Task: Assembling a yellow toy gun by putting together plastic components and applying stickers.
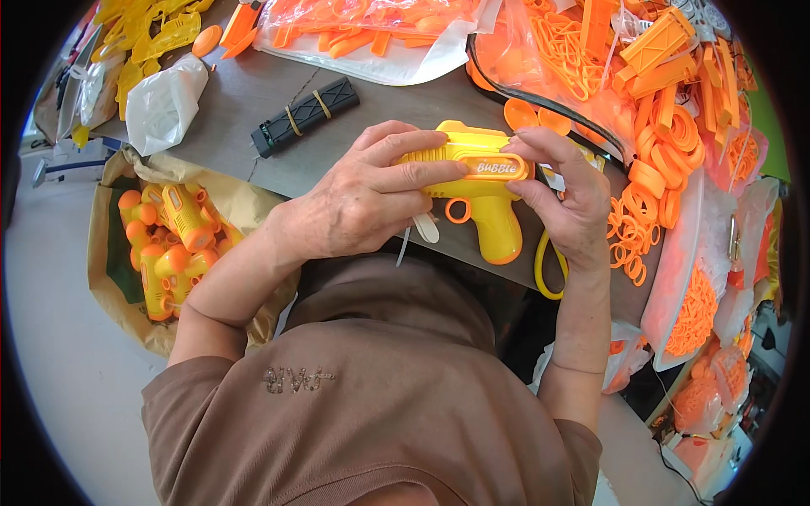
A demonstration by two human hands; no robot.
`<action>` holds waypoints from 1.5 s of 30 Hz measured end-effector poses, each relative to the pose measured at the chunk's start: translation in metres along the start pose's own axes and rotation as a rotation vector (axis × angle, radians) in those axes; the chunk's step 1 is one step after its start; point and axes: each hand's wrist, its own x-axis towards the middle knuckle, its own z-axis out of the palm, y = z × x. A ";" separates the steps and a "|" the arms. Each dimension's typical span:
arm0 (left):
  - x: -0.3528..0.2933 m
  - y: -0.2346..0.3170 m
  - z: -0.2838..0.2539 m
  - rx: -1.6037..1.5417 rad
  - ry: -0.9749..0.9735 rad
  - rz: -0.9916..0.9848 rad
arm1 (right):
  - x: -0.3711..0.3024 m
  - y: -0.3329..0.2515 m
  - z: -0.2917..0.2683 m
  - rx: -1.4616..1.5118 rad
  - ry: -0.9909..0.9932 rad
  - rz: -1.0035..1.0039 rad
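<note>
Watching from afar, I see the toy gun (484, 202) just right of the frame's centre, long axis running left to right: left hand (361, 198) holding its barrel end, right hand (569, 194) pinching its rear.

Free worktop (395, 106) at upper centre of the frame leaves a passage between the black bar (305, 118) and the yellow toy gun (496, 226). A bag of orange parts (380, 66) blocks the top edge, orange rings (631, 234) crowd the right, and a paper bag (245, 205) stands at the left.
</note>
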 end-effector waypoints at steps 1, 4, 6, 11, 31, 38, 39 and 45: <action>0.000 0.000 0.000 -0.001 0.000 0.001 | 0.001 -0.001 0.000 0.002 -0.001 0.000; -0.001 0.000 0.000 0.012 0.003 0.009 | 0.004 -0.005 0.001 -0.064 -0.018 -0.029; -0.001 -0.001 0.001 0.010 0.006 0.010 | 0.006 -0.005 0.002 -0.092 -0.031 -0.068; 0.000 0.000 -0.001 0.018 0.004 0.022 | 0.004 -0.004 0.003 0.050 -0.013 0.002; 0.003 0.000 -0.002 0.008 -0.072 0.015 | 0.000 -0.002 0.007 0.097 -0.009 0.027; 0.005 0.003 -0.006 -0.006 -0.108 -0.016 | -0.006 -0.004 0.007 -0.051 0.011 -0.037; 0.005 0.003 -0.006 -0.003 -0.117 -0.019 | -0.008 -0.004 0.007 -0.077 0.027 -0.055; 0.006 0.003 -0.007 -0.003 -0.132 -0.021 | -0.020 -0.002 0.008 -0.038 0.089 -0.035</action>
